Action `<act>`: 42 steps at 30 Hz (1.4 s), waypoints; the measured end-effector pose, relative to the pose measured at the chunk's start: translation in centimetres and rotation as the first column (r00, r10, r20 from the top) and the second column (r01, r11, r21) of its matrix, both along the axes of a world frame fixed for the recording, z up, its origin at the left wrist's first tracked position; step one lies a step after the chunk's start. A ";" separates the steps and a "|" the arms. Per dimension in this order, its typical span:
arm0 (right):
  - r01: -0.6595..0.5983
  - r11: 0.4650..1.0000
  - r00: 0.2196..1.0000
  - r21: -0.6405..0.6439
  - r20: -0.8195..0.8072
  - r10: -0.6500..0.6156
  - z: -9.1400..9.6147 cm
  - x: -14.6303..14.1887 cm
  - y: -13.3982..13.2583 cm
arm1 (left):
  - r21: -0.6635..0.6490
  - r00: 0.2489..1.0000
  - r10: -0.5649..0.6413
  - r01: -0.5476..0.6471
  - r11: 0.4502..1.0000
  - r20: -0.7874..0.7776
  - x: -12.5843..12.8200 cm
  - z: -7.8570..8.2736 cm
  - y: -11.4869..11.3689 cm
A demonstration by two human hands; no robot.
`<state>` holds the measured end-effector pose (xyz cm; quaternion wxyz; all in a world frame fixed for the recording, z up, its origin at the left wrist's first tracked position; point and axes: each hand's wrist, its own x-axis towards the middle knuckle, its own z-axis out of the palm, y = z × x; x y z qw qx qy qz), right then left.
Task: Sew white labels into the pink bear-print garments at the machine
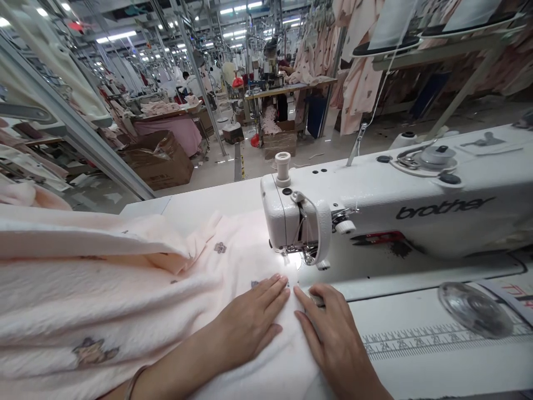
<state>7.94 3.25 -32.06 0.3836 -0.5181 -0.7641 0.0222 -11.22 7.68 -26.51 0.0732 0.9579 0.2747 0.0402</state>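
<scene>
A pale pink fleecy cloth (137, 300) with small printed animal figures spreads over the left of the white sewing table and runs up to the needle area. My left hand (250, 319) lies flat on it, fingers together and stretched forward, just short of the lit presser foot (297, 258). Close on its right, my right hand (333, 336) rests at the cloth's edge. Its index finger and thumb reach towards the cloth; the other fingers curl over a small greyish thing, mostly hidden. The white sewing machine (375, 194) stands right ahead of both hands.
A clear round dish-like object (474, 308) lies right of my hands, beyond a printed ruler scale (416, 341). A red and black item (378, 239) shows under the machine arm. Behind are a cardboard box (158, 161), a metal post (79, 128) and other sewing stations.
</scene>
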 end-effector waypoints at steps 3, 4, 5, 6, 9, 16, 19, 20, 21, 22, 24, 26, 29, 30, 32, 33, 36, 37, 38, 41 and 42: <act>0.006 1.000 1.000 0.028 0.014 -0.007 0.0 -0.1 0.1 | -0.005 1.000 0.007 -0.007 1.000 0.001 0.0 -0.1 0.0; 0.009 0.999 1.000 0.034 0.019 -0.010 0.0 -0.1 0.1 | -0.003 1.000 0.011 -0.011 1.000 -0.004 0.0 -0.1 0.0; 0.010 0.999 1.000 0.036 0.025 -0.011 0.0 -0.2 0.1 | 0.000 1.000 0.014 -0.014 1.000 -0.012 0.0 -0.1 0.0; 0.012 0.999 1.000 0.037 0.028 -0.013 0.0 -0.2 0.1 | 0.004 1.000 0.014 -0.014 1.000 -0.018 0.0 -0.2 0.0; 0.016 0.999 0.999 0.043 0.034 -0.017 -0.1 -0.2 0.2 | 0.019 1.000 0.001 -0.001 1.000 -0.023 0.0 -0.2 -0.1; 0.022 0.999 0.999 0.049 0.035 -0.024 -0.1 -0.2 0.2 | 0.050 0.995 -0.014 0.019 0.999 -0.104 0.2 0.1 0.0; 0.032 0.998 0.999 0.058 0.007 -0.032 -0.2 -0.2 0.1 | 0.043 0.994 -0.016 0.021 0.999 -0.111 0.2 0.1 0.0; 0.043 0.997 0.999 0.066 0.002 -0.043 -0.2 -0.2 0.1 | 0.043 0.994 -0.015 0.020 0.999 -0.111 0.2 0.1 0.0; 0.054 0.996 0.999 0.074 0.002 -0.054 -0.3 -0.2 0.1 | 0.043 0.994 -0.015 0.020 0.999 -0.108 0.2 0.0 0.0; 0.062 0.995 0.998 0.082 0.006 -0.063 -0.3 -0.2 0.1 | 0.043 0.994 -0.014 0.018 0.999 -0.105 0.2 0.0 -0.1; 0.062 0.994 0.998 0.085 0.013 -0.064 -0.3 -0.2 0.0 | 0.043 0.995 -0.013 0.017 0.999 -0.100 0.2 -0.1 -0.1; 0.044 0.997 0.999 0.069 0.020 -0.045 -0.3 -0.1 0.0 | 0.044 0.995 -0.012 0.017 0.999 -0.097 0.2 -0.1 -0.1; 0.018 0.998 0.998 0.052 0.052 -0.020 -0.1 -0.1 0.1 | 0.042 0.996 -0.013 0.016 0.999 -0.087 0.2 -0.3 -0.1; 0.016 0.998 0.997 0.058 0.071 -0.020 0.0 -0.2 0.1 | 0.041 0.996 -0.012 0.016 0.999 -0.084 0.2 -0.4 -0.1; 0.029 0.996 0.993 0.083 0.114 -0.038 0.0 -0.3 0.1 | 0.038 0.997 -0.012 0.015 0.999 -0.082 0.1 -0.5 -0.1; 0.036 0.995 0.989 0.096 0.140 -0.049 0.1 -0.4 0.2 | 0.038 0.996 -0.011 0.015 0.999 -0.085 0.1 -0.5 -0.1; 0.049 0.990 0.975 0.135 0.209 -0.077 0.1 -0.4 0.4 | 0.040 0.995 -0.013 0.017 0.999 -0.098 0.0 -0.4 0.0; 0.047 0.988 0.971 0.145 0.224 -0.078 0.2 -0.3 0.6 | 0.040 0.995 -0.012 0.017 0.999 -0.102 0.0 -0.3 0.1; 0.040 0.988 0.969 0.150 0.237 -0.075 0.3 -0.2 0.8 | 0.038 0.994 -0.015 0.019 0.999 -0.108 0.0 -0.2 0.2; -0.001 0.992 0.960 0.129 0.277 -0.035 0.5 0.2 1.6 | 0.018 0.992 -0.013 0.016 1.000 -0.127 0.0 -0.1 0.8; -0.009 0.994 0.955 0.113 0.295 -0.025 0.6 0.3 2.0 | 0.007 0.991 -0.008 0.009 1.000 -0.133 0.0 0.0 1.0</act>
